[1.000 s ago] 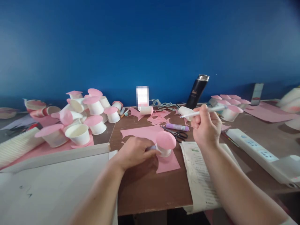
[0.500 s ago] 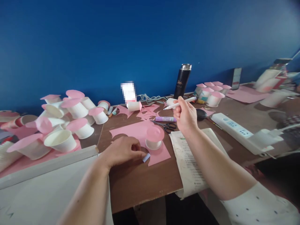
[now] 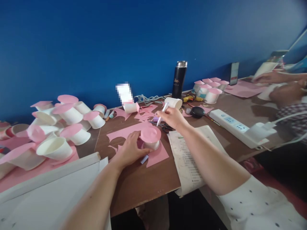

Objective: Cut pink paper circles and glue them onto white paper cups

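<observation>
My left hand [image 3: 130,146] curls around the left side of an upturned white paper cup [image 3: 155,145], thumb in front. A round pink paper disc [image 3: 150,133] covers the cup's top. My right hand [image 3: 173,117] grips a white marker [image 3: 163,111] and holds it tip down just above the disc's right edge; I cannot tell whether it touches. The cup stands on a cut pink paper sheet [image 3: 161,157]. By my left thumb lies a small pale lavender piece [image 3: 144,159].
Paper cups with pink tops [image 3: 78,132] pile at left, beside a white board [image 3: 59,191]. A black bottle [image 3: 179,80], power strip [image 3: 230,123], newspaper-like sheet [image 3: 184,159] and scissors [image 3: 166,127] lie around. At far right a co-worker's hands [image 3: 283,92] handle a white cup.
My left hand has moved from beside the small pale piece onto the cup. My right hand has come down and left, bringing the marker to the disc. The view has shifted slightly right.
</observation>
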A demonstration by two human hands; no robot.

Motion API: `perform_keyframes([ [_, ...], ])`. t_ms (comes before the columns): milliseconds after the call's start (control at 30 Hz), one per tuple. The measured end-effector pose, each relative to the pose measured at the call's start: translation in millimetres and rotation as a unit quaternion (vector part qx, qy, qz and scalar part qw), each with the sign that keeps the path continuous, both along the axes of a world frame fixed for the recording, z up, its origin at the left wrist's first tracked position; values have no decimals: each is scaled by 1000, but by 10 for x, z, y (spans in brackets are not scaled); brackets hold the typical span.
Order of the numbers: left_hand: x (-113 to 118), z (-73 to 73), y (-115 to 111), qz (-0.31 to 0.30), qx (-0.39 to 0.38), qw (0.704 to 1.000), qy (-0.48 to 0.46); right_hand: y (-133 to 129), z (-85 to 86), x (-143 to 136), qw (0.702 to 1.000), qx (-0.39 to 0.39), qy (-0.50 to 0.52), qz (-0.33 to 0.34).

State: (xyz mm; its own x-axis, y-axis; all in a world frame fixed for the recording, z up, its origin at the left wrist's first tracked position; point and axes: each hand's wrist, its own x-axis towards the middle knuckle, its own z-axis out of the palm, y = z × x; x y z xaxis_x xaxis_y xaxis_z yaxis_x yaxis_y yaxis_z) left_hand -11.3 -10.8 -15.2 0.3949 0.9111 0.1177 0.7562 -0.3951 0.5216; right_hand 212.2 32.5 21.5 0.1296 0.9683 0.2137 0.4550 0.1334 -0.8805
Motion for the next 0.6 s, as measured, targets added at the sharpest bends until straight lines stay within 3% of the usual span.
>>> perform_keyframes([
  [167,46,58,-3,-6,22,1000,13,17,-46,36,991,-52,-92,79],
  [467,34,34,22,-2,40,999,23,-55,46,12,988,-69,-89,109],
  [600,-22,24,38,-13,11,999,30,-55,45,3,988,-70,-88,109],
])
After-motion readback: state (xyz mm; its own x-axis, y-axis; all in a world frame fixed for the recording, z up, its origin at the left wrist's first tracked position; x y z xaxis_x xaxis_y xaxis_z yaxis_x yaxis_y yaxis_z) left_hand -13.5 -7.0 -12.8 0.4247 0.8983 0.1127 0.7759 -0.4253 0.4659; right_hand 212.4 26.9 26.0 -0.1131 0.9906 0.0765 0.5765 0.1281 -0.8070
